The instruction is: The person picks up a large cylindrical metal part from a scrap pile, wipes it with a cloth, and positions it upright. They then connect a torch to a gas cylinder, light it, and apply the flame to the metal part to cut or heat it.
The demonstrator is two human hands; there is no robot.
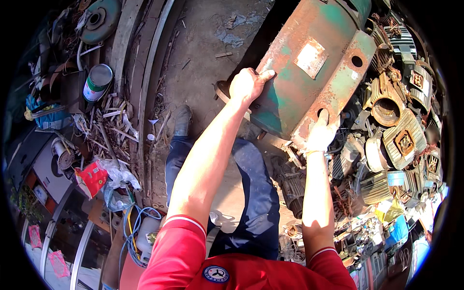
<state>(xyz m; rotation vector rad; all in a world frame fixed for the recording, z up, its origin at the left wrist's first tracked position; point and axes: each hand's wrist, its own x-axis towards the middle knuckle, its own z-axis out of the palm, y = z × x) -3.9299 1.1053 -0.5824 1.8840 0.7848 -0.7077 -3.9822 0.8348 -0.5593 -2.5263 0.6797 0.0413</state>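
A large rusty metal casing with worn green paint lies tilted ahead of me at the upper right. It looks like a big motor housing, with a pale plate on its side and a flat mounting foot pierced by round holes. My left hand is closed round its left edge, thumb on top. My right hand grips the lower end of the foot by a hole; some of its fingers are hidden. The casing's underside is out of sight.
Scrap motors are heaped along the right. At left are long timber and metal strips, a paint can, wood scraps, a red bag and coiled blue hose. My shoe stands on the dirt floor.
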